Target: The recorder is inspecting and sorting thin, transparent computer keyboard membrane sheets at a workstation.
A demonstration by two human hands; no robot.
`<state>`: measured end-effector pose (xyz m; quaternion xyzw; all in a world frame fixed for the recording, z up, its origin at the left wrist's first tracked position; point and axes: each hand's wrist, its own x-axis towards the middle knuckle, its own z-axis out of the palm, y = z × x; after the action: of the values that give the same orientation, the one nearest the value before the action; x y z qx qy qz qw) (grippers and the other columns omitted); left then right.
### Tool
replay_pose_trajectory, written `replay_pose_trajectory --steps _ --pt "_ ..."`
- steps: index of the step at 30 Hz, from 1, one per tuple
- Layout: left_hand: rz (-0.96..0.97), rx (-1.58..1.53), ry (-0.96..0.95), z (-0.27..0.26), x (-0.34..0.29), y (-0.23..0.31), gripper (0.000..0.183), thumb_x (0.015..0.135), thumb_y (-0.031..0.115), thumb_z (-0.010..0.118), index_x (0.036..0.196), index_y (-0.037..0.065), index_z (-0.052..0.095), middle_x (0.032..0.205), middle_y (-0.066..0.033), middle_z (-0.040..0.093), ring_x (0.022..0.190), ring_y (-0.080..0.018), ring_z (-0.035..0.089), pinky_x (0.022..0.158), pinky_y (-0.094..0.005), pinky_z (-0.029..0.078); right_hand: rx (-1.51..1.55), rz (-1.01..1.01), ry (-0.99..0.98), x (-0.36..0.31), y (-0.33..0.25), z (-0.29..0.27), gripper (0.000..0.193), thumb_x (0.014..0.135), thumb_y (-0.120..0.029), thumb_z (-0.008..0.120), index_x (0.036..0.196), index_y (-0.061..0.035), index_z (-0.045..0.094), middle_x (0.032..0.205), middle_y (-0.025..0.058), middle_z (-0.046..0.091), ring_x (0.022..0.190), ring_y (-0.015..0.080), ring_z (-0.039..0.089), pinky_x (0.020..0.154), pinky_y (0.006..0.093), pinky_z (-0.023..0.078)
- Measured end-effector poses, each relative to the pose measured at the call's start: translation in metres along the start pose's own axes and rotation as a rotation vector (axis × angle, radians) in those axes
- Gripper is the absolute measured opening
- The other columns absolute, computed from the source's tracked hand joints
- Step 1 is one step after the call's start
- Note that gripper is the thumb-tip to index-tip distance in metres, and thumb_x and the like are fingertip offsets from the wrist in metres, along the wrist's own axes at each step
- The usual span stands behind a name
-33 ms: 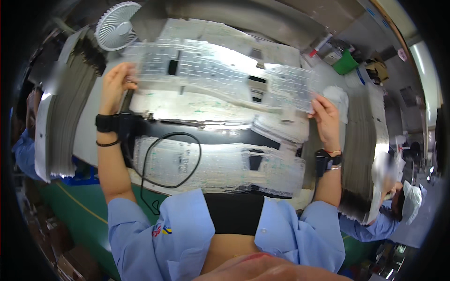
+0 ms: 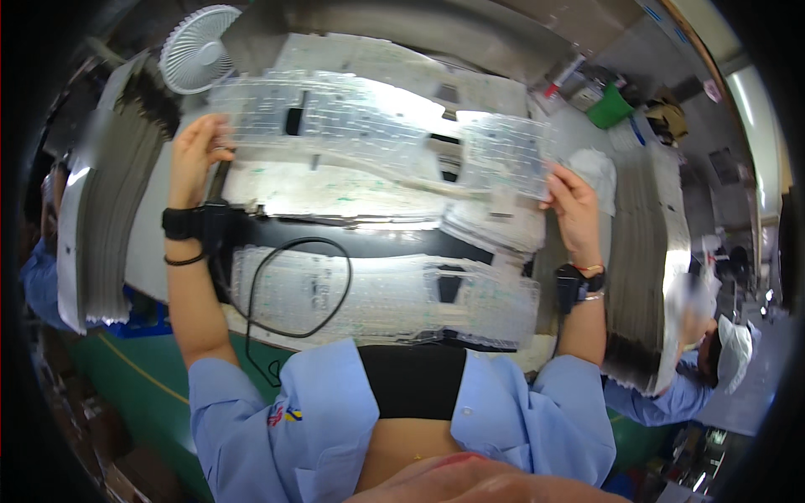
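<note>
A wide clear circuit film point(image 2: 377, 117), thin and printed with fine pale lines and with dark cutout gaps, is stretched between my hands. My left hand point(image 2: 197, 155) pinches its left end between thumb and fingers. At the opposite end, my right hand point(image 2: 573, 197) grips the lower right corner. Beneath the film lies a bright whitish work surface point(image 2: 335, 189) with green marks, partly hidden by it. Closer to my body rests a pile of similar clear films point(image 2: 377, 293). More sheets point(image 2: 486, 230) lie by the right end of the work surface.
Tall stacks of sheets stand at left point(image 2: 105, 210) and right point(image 2: 641, 260). A black cable point(image 2: 348, 277) from my left wrist loops over the near pile. A white fan point(image 2: 199, 54) stands far left, a green container point(image 2: 610, 107) far right. Co-workers' blue sleeves point(image 2: 654, 404) show at both sides.
The whole view has shifted slightly, so everything sits a little further left in the picture. Both hands keep their hold on the circuit film.
</note>
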<state>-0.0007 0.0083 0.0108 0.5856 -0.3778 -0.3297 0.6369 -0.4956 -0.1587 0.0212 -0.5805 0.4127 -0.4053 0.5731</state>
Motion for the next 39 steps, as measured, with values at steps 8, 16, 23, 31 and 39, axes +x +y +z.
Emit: replay_pose_trajectory --steps 8,16,23,31,39 --pt "-0.006 -0.004 0.077 -0.026 0.013 -0.018 0.027 0.09 0.02 0.046 0.102 -0.002 0.055 0.086 -0.0063 0.059 0.07 -0.0094 0.057 0.057 -0.0201 0.05 -0.023 -0.026 -0.178 -0.015 -0.02 0.023 0.032 0.082 -0.007 0.057 0.112 0.0036 0.052 0.074 0.0006 0.055 0.063 0.0068 0.049 0.059 0.0197 0.043" --pt "0.0 -0.006 0.083 -0.034 0.018 -0.025 0.026 0.089 0.02 0.048 0.104 0.0 0.054 0.089 -0.0054 0.059 0.075 -0.0098 0.058 0.059 -0.0198 0.05 0.005 -0.046 -0.19 -0.021 -0.024 0.024 0.037 0.081 -0.006 0.058 0.115 0.0032 0.049 0.076 0.0015 0.056 0.063 0.0069 0.05 0.059 0.02 0.042" --pt "0.008 -0.007 0.104 -0.026 0.013 -0.018 0.027 0.089 0.019 0.047 0.105 -0.002 0.053 0.089 -0.0059 0.058 0.078 -0.0104 0.057 0.062 -0.0216 0.05 0.041 -0.045 -0.165 -0.018 -0.019 0.018 0.038 0.081 -0.005 0.058 0.116 0.0053 0.048 0.078 0.0051 0.059 0.063 0.0088 0.052 0.059 0.0211 0.044" --pt "-0.008 -0.005 0.08 -0.032 0.015 -0.022 0.027 0.089 0.019 0.047 0.107 0.0 0.053 0.095 -0.0065 0.059 0.081 -0.012 0.058 0.064 -0.0226 0.051 0.071 -0.041 -0.181 -0.015 -0.018 0.017 0.037 0.082 -0.006 0.057 0.116 0.0058 0.047 0.079 0.0053 0.059 0.064 0.0094 0.052 0.059 0.021 0.043" --pt "0.002 -0.006 0.067 -0.033 0.018 -0.02 0.027 0.089 0.018 0.047 0.108 -0.001 0.052 0.095 -0.0063 0.059 0.083 -0.0121 0.058 0.065 -0.0229 0.052 0.067 -0.047 -0.168 -0.015 -0.02 0.018 0.035 0.081 -0.007 0.058 0.113 0.0048 0.051 0.076 0.0036 0.058 0.062 0.008 0.051 0.059 0.021 0.043"
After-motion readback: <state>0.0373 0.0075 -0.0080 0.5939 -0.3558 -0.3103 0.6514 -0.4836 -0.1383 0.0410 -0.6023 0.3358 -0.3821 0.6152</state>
